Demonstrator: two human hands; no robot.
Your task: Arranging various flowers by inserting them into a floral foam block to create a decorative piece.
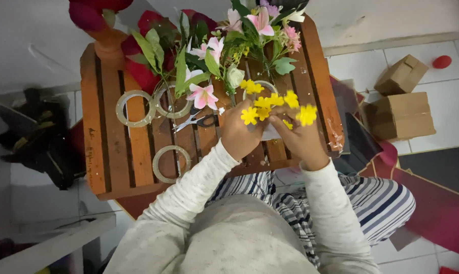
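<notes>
My left hand [238,133] and right hand [299,137] both pinch yellow flowers [275,106], stems hidden, near the surface [107,152] front edge.

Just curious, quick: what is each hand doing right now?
Left hand: closed on the yellow flowers.
Right hand: closed on the same yellow flowers.

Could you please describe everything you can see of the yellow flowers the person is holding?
The yellow flowers form a small spray of flat, several-petalled blossoms, artificial by their look. They sit in a loose cluster above the wooden slatted table. Both the left hand and the right hand grip the spray from below, so its stem is hidden. One blossom overlaps a clear tape ring.
</notes>
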